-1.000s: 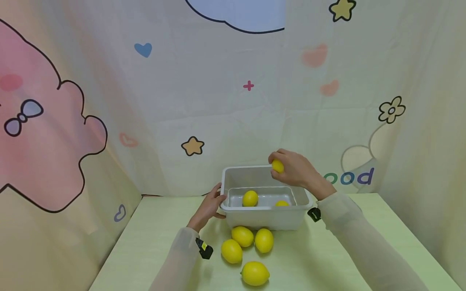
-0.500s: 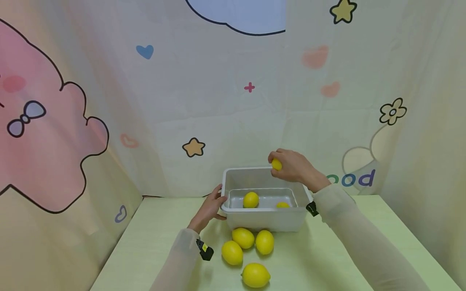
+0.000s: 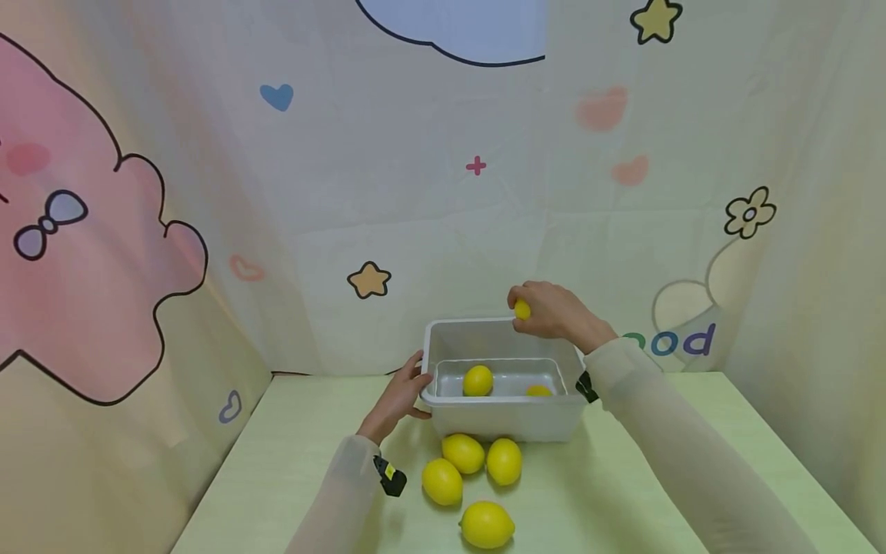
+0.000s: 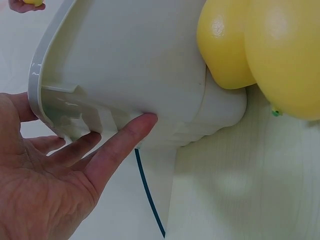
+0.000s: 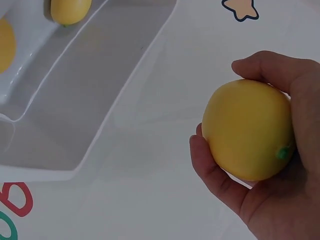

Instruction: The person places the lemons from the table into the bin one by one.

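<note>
A white plastic bin (image 3: 508, 419) stands on the table, with one lemon (image 3: 477, 381) on the left of its floor and another lemon (image 3: 539, 391) partly hidden by the front rim. My left hand (image 3: 396, 396) holds the bin's left side. Its thumb lies at the rim, while the fingertips (image 4: 150, 119) touch the outer wall under the lip. My right hand (image 3: 550, 309) grips a yellow lemon (image 5: 247, 130), thumb and fingers curled round it, above the bin's back rim. That lemon shows only in part in the head view.
Several lemons lie on the table (image 3: 304, 469) in front of the bin: three lemons (image 3: 462, 454) close together near its wall, and a single lemon (image 3: 487, 525) nearer the front. A printed curtain (image 3: 415, 192) hangs right behind the bin.
My right hand, with the lemon in it, has drifted slightly left and up over the bin's back rim. The left hand, the bin and the other lemons keep their places.
</note>
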`<state>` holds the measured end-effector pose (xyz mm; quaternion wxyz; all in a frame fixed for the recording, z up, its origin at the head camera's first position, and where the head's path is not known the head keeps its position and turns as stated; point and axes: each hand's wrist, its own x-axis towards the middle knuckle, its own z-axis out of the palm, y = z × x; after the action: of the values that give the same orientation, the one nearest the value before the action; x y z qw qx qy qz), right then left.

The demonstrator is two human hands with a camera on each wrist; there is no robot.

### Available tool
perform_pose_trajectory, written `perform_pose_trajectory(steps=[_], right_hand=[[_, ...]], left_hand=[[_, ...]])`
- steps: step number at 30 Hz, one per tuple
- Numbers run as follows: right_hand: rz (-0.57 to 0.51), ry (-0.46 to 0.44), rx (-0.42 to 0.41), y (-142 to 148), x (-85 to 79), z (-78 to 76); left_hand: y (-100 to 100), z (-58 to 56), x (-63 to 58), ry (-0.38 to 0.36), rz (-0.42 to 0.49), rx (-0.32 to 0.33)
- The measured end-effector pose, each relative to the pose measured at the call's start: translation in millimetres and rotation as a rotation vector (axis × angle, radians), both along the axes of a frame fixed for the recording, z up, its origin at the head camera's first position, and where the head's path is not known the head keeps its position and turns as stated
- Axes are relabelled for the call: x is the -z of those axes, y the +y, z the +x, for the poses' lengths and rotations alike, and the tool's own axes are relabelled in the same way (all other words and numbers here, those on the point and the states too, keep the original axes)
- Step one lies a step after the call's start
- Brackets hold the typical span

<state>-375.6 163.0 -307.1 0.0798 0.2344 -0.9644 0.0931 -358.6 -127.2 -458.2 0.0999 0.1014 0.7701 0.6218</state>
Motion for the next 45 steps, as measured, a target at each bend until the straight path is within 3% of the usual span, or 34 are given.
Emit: perform_pose_trajectory(steps=[13, 24, 34, 45], right_hand=[[0.04, -0.096, 0.012, 2.1, -1.4, -14.2], [0.027, -0.243, 0.079, 5.9, 10.9, -26.9], [0.039, -0.284, 0.084, 7.3, 25.8, -35.7], [0.059, -0.338, 0.103, 9.1, 30.6, -34.5]], left_hand=[[-0.6, -1.3, 1.1, 0.002, 0.001, -0.003], [-1.0, 0.0, -0.6, -0.003, -0.001, -0.001], [0.0, -2.0, 1.8, -0.006, -0.003, -0.009], [0.1, -2.4, 1.5, -0.008, -0.001, -0.013]])
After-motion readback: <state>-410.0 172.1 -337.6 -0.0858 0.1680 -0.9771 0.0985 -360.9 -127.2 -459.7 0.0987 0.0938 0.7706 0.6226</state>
